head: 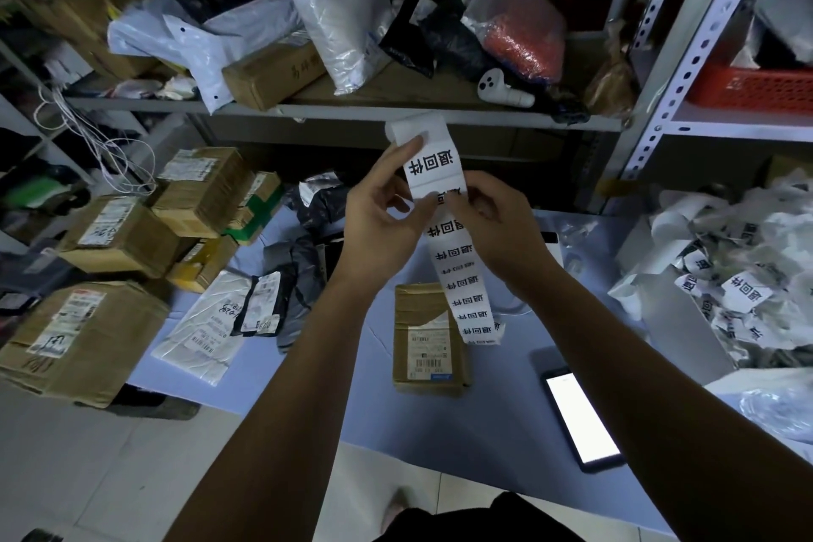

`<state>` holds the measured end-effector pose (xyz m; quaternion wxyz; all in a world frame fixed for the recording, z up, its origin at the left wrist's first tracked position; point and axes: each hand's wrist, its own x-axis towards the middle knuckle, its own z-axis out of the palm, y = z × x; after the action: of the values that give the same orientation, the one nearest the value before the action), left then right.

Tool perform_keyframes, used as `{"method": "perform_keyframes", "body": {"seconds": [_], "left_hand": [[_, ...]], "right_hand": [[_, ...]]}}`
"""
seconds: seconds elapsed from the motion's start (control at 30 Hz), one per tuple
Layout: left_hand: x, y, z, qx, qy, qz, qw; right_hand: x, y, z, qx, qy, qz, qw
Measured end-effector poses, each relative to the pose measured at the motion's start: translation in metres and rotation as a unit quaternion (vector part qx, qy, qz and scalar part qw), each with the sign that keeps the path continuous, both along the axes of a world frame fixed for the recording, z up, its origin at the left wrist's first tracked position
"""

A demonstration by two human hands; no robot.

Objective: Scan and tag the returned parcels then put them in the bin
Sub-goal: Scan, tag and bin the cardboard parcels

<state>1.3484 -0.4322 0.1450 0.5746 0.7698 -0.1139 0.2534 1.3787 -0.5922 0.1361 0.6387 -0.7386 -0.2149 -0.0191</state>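
Handling, head view: fingers of the left hand (382, 211) pinch the label strip (433, 163) near its top, while those of the right hand (497, 224) pinch it mid-length. The strip appears light, limp and adhesive, so grip the backing edges. The cardboard parcel (429, 334) lies on the bench (360, 400) below the strip and appears rigid and probably light.

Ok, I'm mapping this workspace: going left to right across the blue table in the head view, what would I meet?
White mailer bag → black mailer bag → small cardboard parcel → phone → heap of label scraps.
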Motion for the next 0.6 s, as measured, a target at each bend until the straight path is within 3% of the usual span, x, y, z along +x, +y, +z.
{"method": "perform_keyframes", "body": {"seconds": [0.2, 0.33, 0.6], "left_hand": [[0.006, 0.003, 0.0, 0.097, -0.077, 0.05, 0.991], [0.009, 0.004, -0.001, 0.14, -0.086, 0.085, 0.983], [0.014, 0.008, -0.006, 0.258, -0.123, 0.126, 0.95]], "right_hand": [[0.001, 0.004, 0.01, 0.002, -0.058, -0.025, 0.998], [0.002, 0.004, 0.009, -0.015, -0.048, -0.024, 0.998], [0.006, 0.005, 0.013, 0.047, 0.002, -0.033, 0.998]]}}
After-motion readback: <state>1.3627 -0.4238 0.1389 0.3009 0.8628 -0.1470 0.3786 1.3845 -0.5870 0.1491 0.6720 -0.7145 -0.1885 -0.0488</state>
